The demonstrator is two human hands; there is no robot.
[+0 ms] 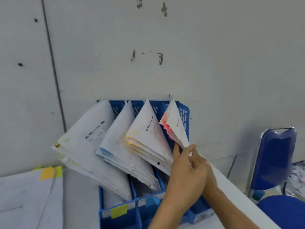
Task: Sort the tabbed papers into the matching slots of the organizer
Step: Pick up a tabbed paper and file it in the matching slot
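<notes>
Left hand [184,172] pinches pink-tabbed papers [175,123] by bottom corner | right hand [200,160] behind, grip unclear | likely seating them in organizer [184,113] rightmost slot, beside yellow stack [148,134]

Dark printed headings on the top sheets [94,132] in the organizer [184,113], too blurred to read. Nothing legible on the colour tabs [118,211] either.

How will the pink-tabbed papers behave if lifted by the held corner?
Probably floppy: the pink-tabbed papers already lean and fan apart in the organizer. Sheets look loose, so they may slip apart, since the left hand pinches only their lower corner.
</notes>
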